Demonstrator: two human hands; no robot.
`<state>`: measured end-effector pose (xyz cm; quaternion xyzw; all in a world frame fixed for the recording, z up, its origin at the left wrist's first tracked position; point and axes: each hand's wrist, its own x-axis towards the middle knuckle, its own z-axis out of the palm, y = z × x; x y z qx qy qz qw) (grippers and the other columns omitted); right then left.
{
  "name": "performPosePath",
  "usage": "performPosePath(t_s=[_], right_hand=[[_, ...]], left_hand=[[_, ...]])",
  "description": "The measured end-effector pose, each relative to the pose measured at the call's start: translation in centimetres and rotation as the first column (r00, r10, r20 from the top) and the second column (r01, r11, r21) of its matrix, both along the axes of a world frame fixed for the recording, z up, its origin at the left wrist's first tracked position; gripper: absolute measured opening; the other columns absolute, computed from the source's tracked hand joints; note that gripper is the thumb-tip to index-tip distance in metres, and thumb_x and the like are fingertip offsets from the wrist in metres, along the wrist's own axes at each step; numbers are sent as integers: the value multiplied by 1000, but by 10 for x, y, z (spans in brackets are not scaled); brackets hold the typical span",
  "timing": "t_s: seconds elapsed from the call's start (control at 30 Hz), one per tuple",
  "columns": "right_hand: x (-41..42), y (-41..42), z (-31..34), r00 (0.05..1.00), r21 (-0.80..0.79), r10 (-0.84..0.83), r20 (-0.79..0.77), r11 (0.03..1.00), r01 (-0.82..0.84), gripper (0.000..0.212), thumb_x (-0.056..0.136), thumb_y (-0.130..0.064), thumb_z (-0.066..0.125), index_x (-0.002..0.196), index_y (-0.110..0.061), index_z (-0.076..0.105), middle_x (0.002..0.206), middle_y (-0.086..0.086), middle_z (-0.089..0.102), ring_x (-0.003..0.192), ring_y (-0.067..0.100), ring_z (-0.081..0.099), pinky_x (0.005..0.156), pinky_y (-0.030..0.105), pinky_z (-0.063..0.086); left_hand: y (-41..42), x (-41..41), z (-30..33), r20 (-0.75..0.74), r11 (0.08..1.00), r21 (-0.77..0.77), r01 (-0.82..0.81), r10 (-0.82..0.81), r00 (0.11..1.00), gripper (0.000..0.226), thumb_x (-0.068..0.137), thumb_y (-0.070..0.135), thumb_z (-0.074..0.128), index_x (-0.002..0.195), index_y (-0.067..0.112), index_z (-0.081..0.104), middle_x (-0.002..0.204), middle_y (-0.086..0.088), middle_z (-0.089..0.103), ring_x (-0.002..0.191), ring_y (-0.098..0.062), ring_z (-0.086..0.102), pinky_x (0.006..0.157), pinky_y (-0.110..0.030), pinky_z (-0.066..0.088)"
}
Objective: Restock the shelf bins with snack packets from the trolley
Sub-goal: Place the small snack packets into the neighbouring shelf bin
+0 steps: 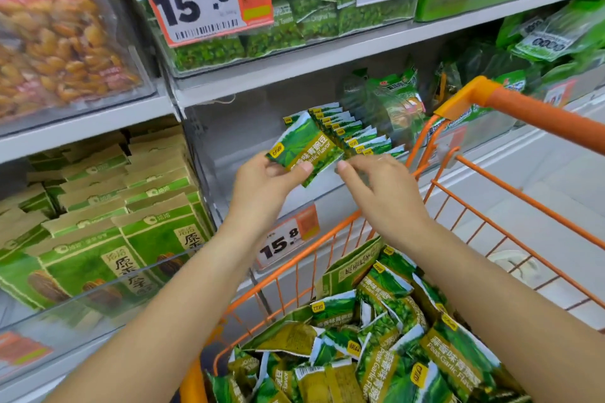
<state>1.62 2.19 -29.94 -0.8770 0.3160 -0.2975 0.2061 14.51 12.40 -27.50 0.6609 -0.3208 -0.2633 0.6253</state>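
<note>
— Where's the packet?
— The left hand (pixel 262 183) pinches one green garlic-pea packet (pixel 306 149), held up just in front of the clear shelf bin (pixel 235 141).
— And the right hand (pixel 379 186)?
— Fingers loosely curled, holding nothing, its thumb near the packet's corner, below a fanned row of packets (pixel 357 136).
— The rest?
— Heaped in the orange trolley (pixel 491 193) under both wrists.

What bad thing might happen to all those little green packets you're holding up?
The left hand holds a fanned stack of packets by one end only, while the right hand just touches it, so some might slip and drop. The trolley sits below, but packets nearer the clear bin could miss it and fall beside it.
</note>
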Motion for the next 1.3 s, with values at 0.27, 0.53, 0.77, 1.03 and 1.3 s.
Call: performPosePath(t_s=[0.27, 0.53, 0.77, 1.03, 1.3], right_hand=[[-3, -23, -42, 994, -205, 40, -101, 977, -61, 40, 89, -31, 33, 100, -15, 68, 94, 4, 65, 98, 27, 59, 108, 43, 31], [1, -21, -49, 1000, -245, 15, -19, 969, -19, 34, 88, -23, 37, 96, -14, 68, 90, 3, 63, 98, 27, 60, 109, 38, 26], [2, -22, -50, 1000, -246, 18, 6, 969, -16, 35, 85, -21, 35, 96, -15, 67, 90, 2, 62, 100, 26, 59, 111, 37, 24], [0, -21, -41, 996, -105, 50, 75, 994, -42, 26, 84, -22, 48, 97, -15, 69, 95, 2, 67, 100, 22, 58, 111, 30, 19], [-4, 13, 4, 937, -43, 303, 175, 953, -300, 23, 88, -36, 51, 81, -20, 67, 70, -10, 62, 71, 15, 62, 65, 40, 52]], left_hand=[[-134, 95, -53, 207, 863, 428, -269, 196, 959, 27, 84, 27, 72, 71, 12, 54, 95, -20, 65, 101, -33, 65, 65, -29, 42], [-191, 137, -77, 505, 725, 503, -471, 196, 841, 45, 77, 40, 75, 105, 5, 68, 107, -7, 70, 102, -25, 66, 69, -28, 44], [-205, 158, -111, 301, 809, 443, -386, 271, 914, 31, 63, 27, 84, 64, 8, 60, 90, -16, 73, 84, -26, 71, 78, -41, 59], [-173, 120, -45, 151, 857, 358, -371, 339, 929, 8, 83, 17, 66, 88, 11, 65, 93, -10, 68, 96, -27, 67, 84, -32, 55], [-2, 6, 19, 586, 925, 377, 48, -278, 761, 31, 89, 28, 64, 119, 22, 56, 96, 14, 62, 92, -4, 57, 74, -6, 41]])
